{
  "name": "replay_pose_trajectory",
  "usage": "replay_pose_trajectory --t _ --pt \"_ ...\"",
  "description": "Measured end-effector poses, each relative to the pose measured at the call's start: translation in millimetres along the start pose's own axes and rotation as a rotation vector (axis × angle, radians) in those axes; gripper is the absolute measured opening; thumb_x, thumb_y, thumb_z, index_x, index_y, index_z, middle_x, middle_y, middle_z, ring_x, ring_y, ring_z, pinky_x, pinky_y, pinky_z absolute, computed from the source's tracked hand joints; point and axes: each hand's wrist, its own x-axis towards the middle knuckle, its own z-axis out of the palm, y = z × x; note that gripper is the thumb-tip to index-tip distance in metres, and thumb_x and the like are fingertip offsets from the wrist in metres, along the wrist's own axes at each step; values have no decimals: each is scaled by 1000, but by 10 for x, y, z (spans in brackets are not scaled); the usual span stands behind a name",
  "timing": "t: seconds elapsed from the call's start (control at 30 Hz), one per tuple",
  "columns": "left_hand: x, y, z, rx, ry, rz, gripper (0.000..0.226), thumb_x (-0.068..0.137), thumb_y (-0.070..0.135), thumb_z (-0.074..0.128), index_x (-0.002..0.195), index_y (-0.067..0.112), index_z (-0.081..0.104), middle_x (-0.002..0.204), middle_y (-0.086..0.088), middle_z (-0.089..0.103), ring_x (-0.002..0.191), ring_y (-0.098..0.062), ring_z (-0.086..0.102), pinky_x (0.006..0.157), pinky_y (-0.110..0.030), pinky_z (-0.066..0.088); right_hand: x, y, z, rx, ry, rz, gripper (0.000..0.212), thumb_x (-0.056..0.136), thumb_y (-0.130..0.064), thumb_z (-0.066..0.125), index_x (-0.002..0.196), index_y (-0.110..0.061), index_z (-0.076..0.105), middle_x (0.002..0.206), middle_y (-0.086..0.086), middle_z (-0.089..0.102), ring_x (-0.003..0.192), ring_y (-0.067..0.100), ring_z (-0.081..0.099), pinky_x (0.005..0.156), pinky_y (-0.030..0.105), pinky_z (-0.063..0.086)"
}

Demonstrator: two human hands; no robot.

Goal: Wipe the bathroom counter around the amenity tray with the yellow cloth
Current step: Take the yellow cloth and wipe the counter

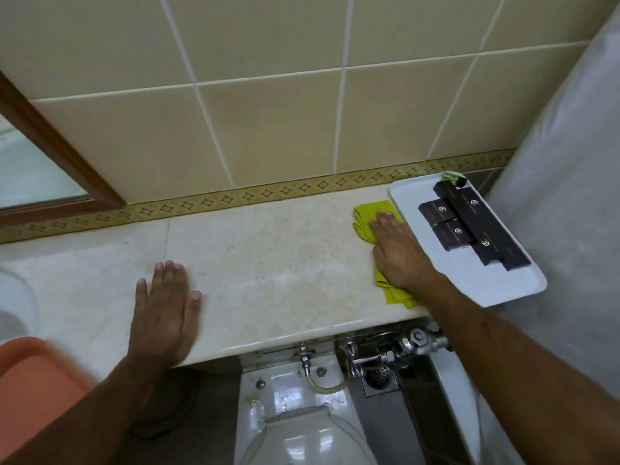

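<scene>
head view: right hand point(399, 250) fingers flat on yellow cloth point(367, 218) beside tray point(469, 283); left hand point(164, 307) fingers spread.

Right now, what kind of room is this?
A bathroom, probably in a hotel. There's a toilet below the counter, tiled walls, and a white tray of little dark amenity boxes.

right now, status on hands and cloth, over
Right hand flat on yellow cloth, beside amenity tray. Left hand flat on bare counter. Nothing blocking.
</scene>
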Motion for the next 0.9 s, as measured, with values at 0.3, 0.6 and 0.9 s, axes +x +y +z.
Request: replay_pose_trajectory --t 0.3,0.6,0.9 --pt "-18 85 -54 -10 17 -22 72 97 49 12 152 4 23 161 -15 23 151 -24 12 123 -47 5 -480 -153 201 -24 141 195 61 95 -37 28 148 -8 36 159 18 27 148 33 19 120 48 18" --pt "-23 108 -126 84 15 -17 74 96 49 11 149 0 27 157 -20 30 148 -32 22 122 -49 15 -332 -1541 541 -50 156 334 65 96 -41 33 150 -4 29 159 21 24 147 39 19 119 50 19" --pt "-1014 -765 -565 2 152 -401 69 97 36 20 142 -16 29 149 -37 32 142 -47 27 118 -56 21 -130 -3175 1091 -10 112 63 65 93 -39 34 146 -2 38 156 22 30 146 39 22 119 52 19"
